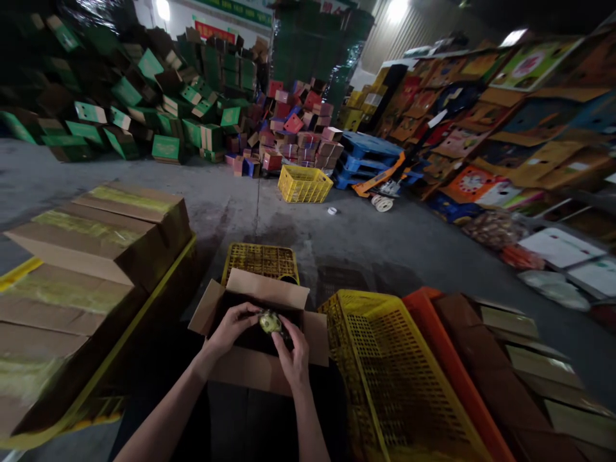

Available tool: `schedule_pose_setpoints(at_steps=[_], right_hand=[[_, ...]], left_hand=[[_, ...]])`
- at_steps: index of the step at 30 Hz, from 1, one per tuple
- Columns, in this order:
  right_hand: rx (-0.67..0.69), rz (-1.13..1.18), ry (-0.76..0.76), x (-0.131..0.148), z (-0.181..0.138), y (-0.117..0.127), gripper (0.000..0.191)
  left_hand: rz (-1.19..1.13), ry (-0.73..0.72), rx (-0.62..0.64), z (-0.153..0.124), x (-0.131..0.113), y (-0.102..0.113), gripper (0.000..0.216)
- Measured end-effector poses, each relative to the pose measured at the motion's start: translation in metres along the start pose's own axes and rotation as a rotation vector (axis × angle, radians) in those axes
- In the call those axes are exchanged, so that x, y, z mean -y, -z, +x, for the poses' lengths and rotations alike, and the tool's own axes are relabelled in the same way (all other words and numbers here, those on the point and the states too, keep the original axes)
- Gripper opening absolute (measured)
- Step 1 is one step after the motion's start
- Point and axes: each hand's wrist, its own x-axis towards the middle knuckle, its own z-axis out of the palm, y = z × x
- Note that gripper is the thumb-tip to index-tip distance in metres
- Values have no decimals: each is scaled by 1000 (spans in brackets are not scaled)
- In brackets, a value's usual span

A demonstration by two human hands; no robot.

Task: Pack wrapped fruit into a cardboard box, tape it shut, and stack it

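Holding the green fruit between both hands, you have it right over the mouth of the open box, the landmark for everything else. Your left hand pinches its left side between thumb and fingers; your right hand curves around the opposite side, fingers bent and thumb pressed on the near face. The two-sided grip probably steadies a small, rounded thing and spreads the pressure. Dark patches show around it, though whether they are wrapping or shadow, you cannot tell from here. The box's flaps fold outward, likely so they don't catch your wrists; its inside is too dark to read.

Just beyond the box is a yellow mesh crate. To the box's right stands a deep yellow basket, near enough, it seems, for an easy reach, with an orange bin on its far side. Left of the box, taped cartons are grouped above a yellow rim, which presumably keeps them together.
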Motion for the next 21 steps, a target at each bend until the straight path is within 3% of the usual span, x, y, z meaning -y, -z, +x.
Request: schedule_pose_setpoints(at_steps=[4, 8, 12, 17, 21], right_hand=[[-72, -10, 102, -2, 1, 0, 31], [-129, -57, 127, -3, 0, -1, 25], [-83, -127, 137, -4, 0, -3, 38], [-144, -260, 119, -3, 1, -9, 41], [-71, -470, 92, 0, 3, -17, 37]], left_hand=[[-52, 29, -5, -3, 1, -1, 42], [-221, 185, 6, -2, 5, 0, 53], [-232, 210, 13, -1, 7, 2, 57], [414, 21, -50, 9, -2, 20, 49], [691, 90, -96, 18, -1, 43, 30]])
